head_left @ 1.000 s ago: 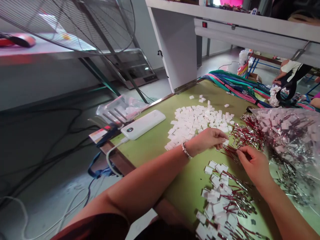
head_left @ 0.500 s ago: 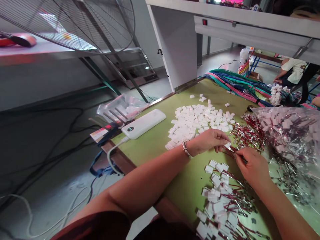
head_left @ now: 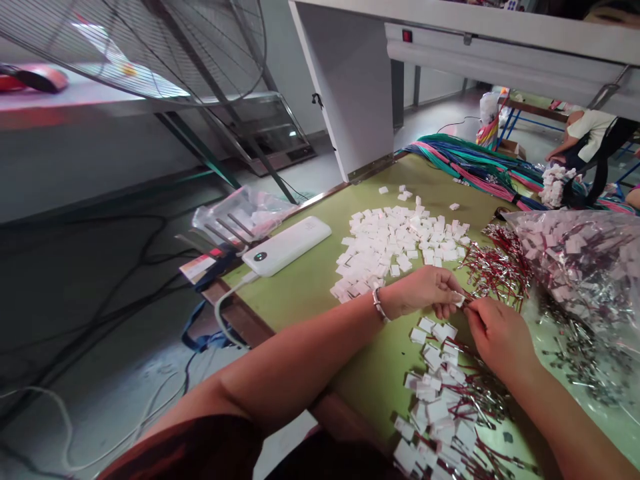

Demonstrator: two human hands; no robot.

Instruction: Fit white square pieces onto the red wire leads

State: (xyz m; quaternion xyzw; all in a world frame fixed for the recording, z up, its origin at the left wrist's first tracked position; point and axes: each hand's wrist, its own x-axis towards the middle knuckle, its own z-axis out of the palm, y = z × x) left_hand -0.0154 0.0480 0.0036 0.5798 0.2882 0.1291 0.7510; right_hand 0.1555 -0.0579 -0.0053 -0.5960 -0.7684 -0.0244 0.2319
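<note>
My left hand (head_left: 433, 292), with a bracelet at the wrist, pinches a small white connector (head_left: 459, 300). Close against it on the right, my right hand (head_left: 495, 327) is closed on a short dark red wire whose end meets the connector. Loose white connectors (head_left: 380, 240) lie spread beyond my left hand. Short red wires with metal ends (head_left: 495, 267) are heaped behind my right hand. Nearer to me lie several white connectors with red wires attached (head_left: 440, 407).
A white power bank (head_left: 287, 247) with a cable lies at the green table's left side. A clear bag of parts (head_left: 585, 260) stands at the right. Bundled coloured cables (head_left: 465, 167) cross the far edge. A fan (head_left: 200, 53) stands at left; a person (head_left: 585, 140) is far right.
My left hand has shifted slightly down and right, bringing the white connector closer to my right hand. My right fingers have moved slightly left around the wire.
</note>
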